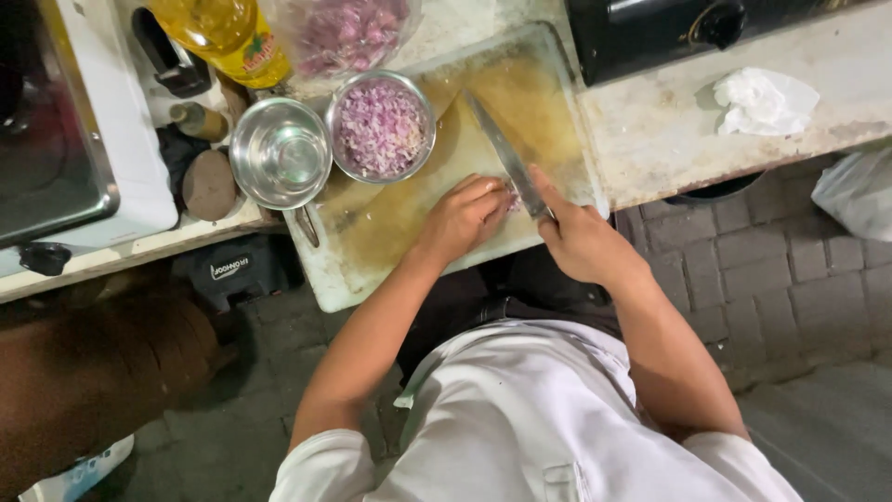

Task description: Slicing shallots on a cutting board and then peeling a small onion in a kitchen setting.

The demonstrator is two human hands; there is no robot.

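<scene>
Steel knife [502,153] in right hand [581,242] grip, clenched on handle; long axis diagonal, tip far-left. Left hand [465,216] curled, pressing onion [511,198] on board [409,214].

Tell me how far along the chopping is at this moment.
Done: one metal bowl is already full of chopped purple shallot. In hand: the right hand holds a knife against a small piece that the left hand pins on the cutting board. Left: the second metal bowl is empty, and a bag of peeled shallots waits behind.
</scene>
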